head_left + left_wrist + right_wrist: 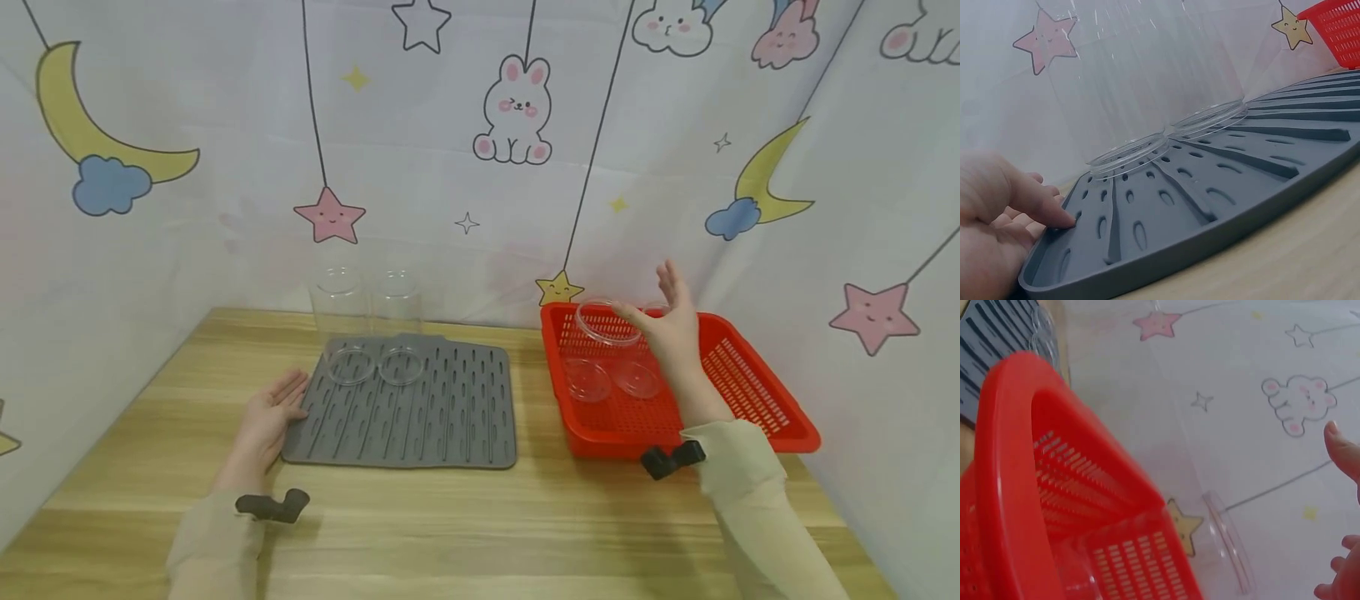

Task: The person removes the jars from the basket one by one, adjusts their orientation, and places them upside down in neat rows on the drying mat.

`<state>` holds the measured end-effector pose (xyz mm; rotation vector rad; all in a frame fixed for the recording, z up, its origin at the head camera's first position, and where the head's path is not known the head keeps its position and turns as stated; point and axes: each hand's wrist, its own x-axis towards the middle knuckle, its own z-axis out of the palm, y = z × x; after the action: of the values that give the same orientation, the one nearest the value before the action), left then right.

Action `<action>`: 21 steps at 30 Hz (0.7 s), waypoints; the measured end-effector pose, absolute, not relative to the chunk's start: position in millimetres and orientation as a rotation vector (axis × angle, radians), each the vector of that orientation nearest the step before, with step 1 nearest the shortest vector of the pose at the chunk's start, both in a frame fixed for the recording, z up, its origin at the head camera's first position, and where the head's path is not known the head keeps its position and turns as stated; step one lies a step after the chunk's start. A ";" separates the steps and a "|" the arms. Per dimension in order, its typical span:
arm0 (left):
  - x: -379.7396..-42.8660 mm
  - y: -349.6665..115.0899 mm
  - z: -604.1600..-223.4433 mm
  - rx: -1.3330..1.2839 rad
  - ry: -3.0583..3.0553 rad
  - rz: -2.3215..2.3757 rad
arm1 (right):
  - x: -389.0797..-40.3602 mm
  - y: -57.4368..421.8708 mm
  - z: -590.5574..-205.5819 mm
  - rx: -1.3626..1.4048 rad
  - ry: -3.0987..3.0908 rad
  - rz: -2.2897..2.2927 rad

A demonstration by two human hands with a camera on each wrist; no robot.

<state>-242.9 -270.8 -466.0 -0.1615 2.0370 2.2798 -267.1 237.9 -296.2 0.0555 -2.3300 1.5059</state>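
Two clear glasses [342,312] [397,312] stand side by side, mouths down, on the back left of a grey drying mat [450,408]. At the mat's left edge is my left hand [272,417], its thumb on the ribbed surface and its straight fingers along the outside. My right hand [675,333] is raised over a red basket [686,437], thumb and fingers spread with nothing between them. Inside the basket stand two more clear glasses; the rim of the left one [592,337] overlaps my thumb in the head view, and my hand partly hides the other [637,381].
A wooden table [450,533] carries the mat and the basket, with a strip of bare wood between them. Behind hangs a white cloth [450,125] printed with stars, moons and rabbits. A small dark camera is strapped to each wrist.
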 end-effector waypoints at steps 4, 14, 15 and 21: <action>-242.2 -270.8 -464.9 -0.160 2.044 2.266 | -267.1 271.9 -302.0 -0.077 -2.402 1.474; -241.8 -273.4 -463.2 -0.169 2.061 2.247 | -280.0 322.3 -322.3 -0.285 -2.709 1.535; -242.0 -273.1 -463.3 -0.170 2.062 2.246 | -281.8 324.6 -324.6 -0.295 -2.720 1.565; -242.6 -270.7 -464.6 -0.180 2.064 2.238 | -288.9 335.9 -336.0 -0.358 -2.829 1.672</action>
<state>-242.6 -270.7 -464.6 -0.1796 2.0643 2.2377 -288.9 335.9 -336.0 -0.3582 -2.8288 1.6722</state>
